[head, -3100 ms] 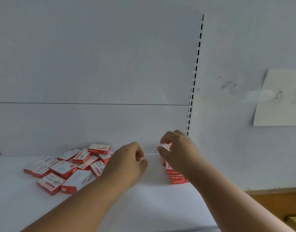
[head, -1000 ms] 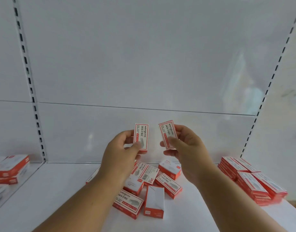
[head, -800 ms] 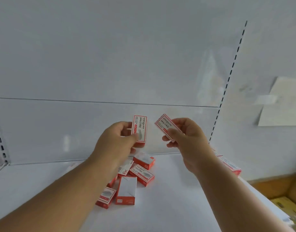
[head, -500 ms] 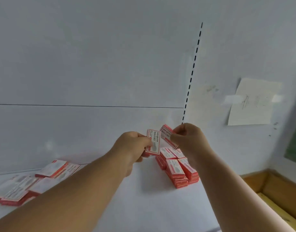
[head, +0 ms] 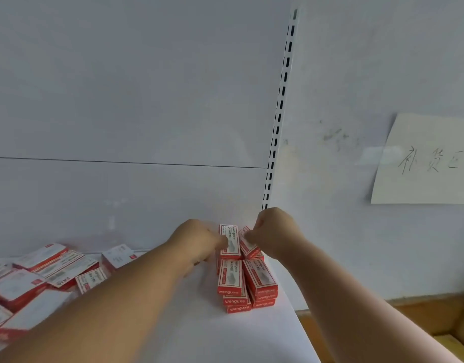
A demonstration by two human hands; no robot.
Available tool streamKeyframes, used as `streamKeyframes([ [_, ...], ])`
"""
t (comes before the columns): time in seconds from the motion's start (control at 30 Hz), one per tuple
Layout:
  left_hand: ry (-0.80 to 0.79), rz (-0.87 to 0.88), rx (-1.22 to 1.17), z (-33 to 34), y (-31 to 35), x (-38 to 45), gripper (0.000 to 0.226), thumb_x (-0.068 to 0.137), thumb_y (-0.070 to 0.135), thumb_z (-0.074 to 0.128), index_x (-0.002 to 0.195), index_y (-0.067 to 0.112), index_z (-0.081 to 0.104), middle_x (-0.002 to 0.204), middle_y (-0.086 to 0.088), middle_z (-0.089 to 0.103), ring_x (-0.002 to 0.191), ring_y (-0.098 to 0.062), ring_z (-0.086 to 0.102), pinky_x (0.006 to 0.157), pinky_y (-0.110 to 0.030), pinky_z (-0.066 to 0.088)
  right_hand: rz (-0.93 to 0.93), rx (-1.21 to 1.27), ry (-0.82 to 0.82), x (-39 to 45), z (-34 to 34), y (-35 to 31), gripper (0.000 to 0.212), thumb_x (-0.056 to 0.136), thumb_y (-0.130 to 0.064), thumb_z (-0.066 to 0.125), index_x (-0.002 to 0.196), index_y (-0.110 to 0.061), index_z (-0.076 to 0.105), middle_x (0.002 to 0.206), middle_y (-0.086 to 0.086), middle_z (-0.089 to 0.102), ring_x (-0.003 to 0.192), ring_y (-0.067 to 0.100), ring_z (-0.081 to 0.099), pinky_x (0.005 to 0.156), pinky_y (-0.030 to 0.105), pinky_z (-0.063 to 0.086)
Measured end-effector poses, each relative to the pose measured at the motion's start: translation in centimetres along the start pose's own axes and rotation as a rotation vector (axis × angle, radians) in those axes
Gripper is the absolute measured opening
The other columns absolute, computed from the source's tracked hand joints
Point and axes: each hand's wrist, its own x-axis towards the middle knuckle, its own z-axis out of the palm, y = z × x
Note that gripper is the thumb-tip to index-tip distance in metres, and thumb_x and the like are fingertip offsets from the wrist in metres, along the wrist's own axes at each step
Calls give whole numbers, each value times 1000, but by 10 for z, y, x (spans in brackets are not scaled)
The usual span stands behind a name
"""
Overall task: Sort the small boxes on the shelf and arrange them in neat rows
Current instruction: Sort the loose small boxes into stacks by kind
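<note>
Left hand [head: 197, 241] and right hand [head: 274, 231] each pinch a box [head: 229, 241] behind the stack [head: 245, 284]; recommend seating both square and flush against it.

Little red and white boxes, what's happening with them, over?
Left hand pinches one small red and white cardboard box; right hand pinches another. Both above the neat stacks. Loose pile left. Nothing blocking.

left hand [head: 197, 239] and right hand [head: 274, 233] lowered, their two boxes [head: 230, 241] now down at stacked rows [head: 245, 281]
</note>
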Motion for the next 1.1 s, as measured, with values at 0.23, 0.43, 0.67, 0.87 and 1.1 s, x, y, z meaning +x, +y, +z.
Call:
streamKeyframes([
  [0.23,150,120,152,5,-3,-2,24,78,28,77,68,17,58,69,-2,64,63,-19,59,58,-27,45,-154,-88,110,0,-3,-7,7,85,-20,59,88,-15,60,88,-2,64,79,17,61,63,29,50],
  [0.43,335,240,417,-31,-23,-30,15,82,38,69,83,27,57,77,8,63,75,-13,60,63,-26,46,-385,41,168,-13,7,-55,9,87,-30,59,83,-22,56,88,-5,63,82,17,58,69,29,48],
  [0.67,367,229,555,-124,-74,-58,14,86,31,65,98,35,57,83,12,64,73,-9,63,66,-29,56,-544,115,118,-39,57,-145,12,87,-32,61,83,-20,60,87,-5,65,80,16,59,66,27,46],
  [0.87,275,239,597,-195,-111,-47,24,92,13,50,100,32,62,99,9,65,89,-13,60,77,-29,52,-459,-58,-37,-43,92,-190,12,88,-21,53,92,-19,64,93,-4,66,88,19,59,70,27,49],
  [1.1,-88,307,680,-225,-127,-45,22,90,34,64,111,40,64,104,17,57,95,-8,58,79,-23,51,-250,-341,-125,-46,126,-204,34,94,-42,51,118,-19,56,112,2,64,104,24,58,86,33,49],
])
